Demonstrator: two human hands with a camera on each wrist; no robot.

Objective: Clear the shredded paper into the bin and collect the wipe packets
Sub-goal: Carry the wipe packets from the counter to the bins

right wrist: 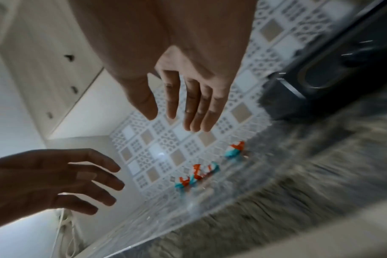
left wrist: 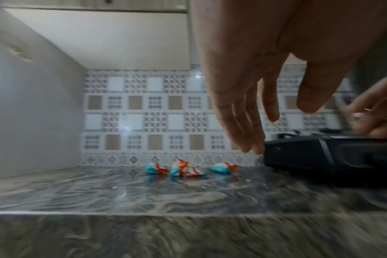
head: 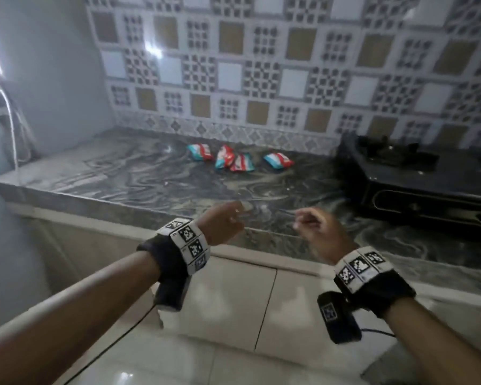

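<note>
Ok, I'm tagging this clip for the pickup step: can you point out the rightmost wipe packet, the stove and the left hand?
rightmost wipe packet (head: 278, 160), head view, middle of its wrapper.
stove (head: 417, 184), head view, its black top at the front.
left hand (head: 225, 222), head view, back of the hand.

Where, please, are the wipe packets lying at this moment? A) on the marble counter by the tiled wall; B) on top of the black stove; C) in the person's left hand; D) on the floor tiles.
A: the four wipe packets lie in a loose row on the marble counter near the tiled wall, left of the black stove; the left hand and right hand are both empty.
</note>
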